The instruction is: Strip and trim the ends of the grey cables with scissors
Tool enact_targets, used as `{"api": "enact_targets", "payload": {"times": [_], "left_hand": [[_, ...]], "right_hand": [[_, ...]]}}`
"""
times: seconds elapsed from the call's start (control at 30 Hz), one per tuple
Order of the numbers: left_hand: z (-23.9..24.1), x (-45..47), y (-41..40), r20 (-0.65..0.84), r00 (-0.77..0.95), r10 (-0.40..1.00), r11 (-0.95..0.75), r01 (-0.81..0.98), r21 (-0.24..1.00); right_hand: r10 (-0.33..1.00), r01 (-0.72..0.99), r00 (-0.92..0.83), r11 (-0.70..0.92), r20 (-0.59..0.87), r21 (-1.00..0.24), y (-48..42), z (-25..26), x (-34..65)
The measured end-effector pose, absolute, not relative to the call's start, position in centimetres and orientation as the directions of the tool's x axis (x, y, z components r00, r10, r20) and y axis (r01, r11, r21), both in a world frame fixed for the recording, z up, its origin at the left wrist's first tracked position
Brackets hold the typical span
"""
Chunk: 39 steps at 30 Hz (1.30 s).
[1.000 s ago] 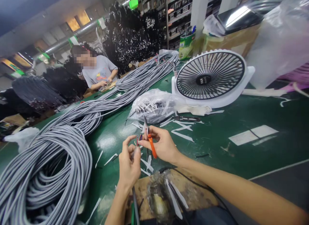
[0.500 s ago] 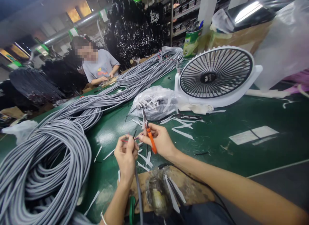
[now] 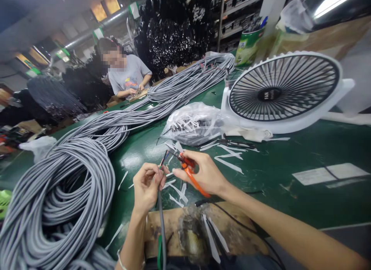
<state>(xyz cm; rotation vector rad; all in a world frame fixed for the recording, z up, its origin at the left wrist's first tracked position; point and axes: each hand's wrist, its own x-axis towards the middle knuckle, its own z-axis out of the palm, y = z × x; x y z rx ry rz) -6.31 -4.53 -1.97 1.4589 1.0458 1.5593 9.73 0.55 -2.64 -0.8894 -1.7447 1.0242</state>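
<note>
A grey cable [image 3: 162, 231] runs up from below into my left hand [image 3: 149, 185], whose fingers are closed around its end. Thin coloured wires [image 3: 164, 158] stick up out of that grip. My right hand [image 3: 207, 171] is closed on orange-handled pliers [image 3: 193, 176], which may be cutters. Their jaws point left, close beside the wire tips; whether they touch cannot be made out. White paper strips [image 3: 181, 192] and dark offcuts lie on the green table [image 3: 266, 173] under both hands.
Large coils of grey cable [image 3: 95, 177] cover the left side. A white fan [image 3: 278, 92] stands at the right, beside a clear plastic bag [image 3: 194, 123] of strips. Across the table a person [image 3: 130, 78] works. A brown board [image 3: 232, 223] lies in front of me.
My right hand has turned the pliers from upright to pointing left, bringing the jaws near the wires. The wires in my left hand now point upward. The view has shifted left.
</note>
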Motion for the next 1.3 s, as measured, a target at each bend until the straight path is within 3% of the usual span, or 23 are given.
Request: {"api": "enact_targets", "payload": {"times": [0.17,0.47,0.73,0.9,1.0,1.17,1.3], "left_hand": [[-2.2,-6.2,-4.5,0.466,-0.141,0.873,-0.462,0.064,0.885],[-2.4,-6.5,-4.7,0.526,-0.054,0.849,-0.485,0.319,0.814],[-2.6,-6.9,-5.1,0.463,-0.008,0.886,-0.442,0.288,0.850],[-2.3,-6.9,-4.8,0.298,-0.013,0.955,-0.296,0.060,0.953],[-2.0,-6.6,-4.7,0.258,-0.026,0.966,-0.257,0.034,0.966],[-2.0,-6.6,-4.7,0.261,-0.038,0.965,-0.259,0.041,0.965],[-1.9,-6.9,-4.8,0.344,0.029,0.939,-0.345,0.069,0.936]], "right_hand": [[0.838,0.291,-0.341,0.524,0.425,-0.800,0.5,-2.8,9.9],[0.766,0.392,-0.424,0.636,0.483,-0.665,0.6,-3.6,9.9],[0.710,0.378,-0.512,0.692,0.484,-0.615,0.9,-4.1,10.2],[0.719,0.390,-0.517,0.681,0.465,-0.619,0.9,-4.4,10.0],[0.728,0.400,-0.519,0.670,0.448,-0.626,0.9,-4.5,9.9],[0.754,0.352,-0.556,0.596,0.351,-0.722,1.5,-4.2,10.0],[0.742,0.263,-0.609,0.521,0.279,-0.812,1.7,-3.9,10.2]]}}
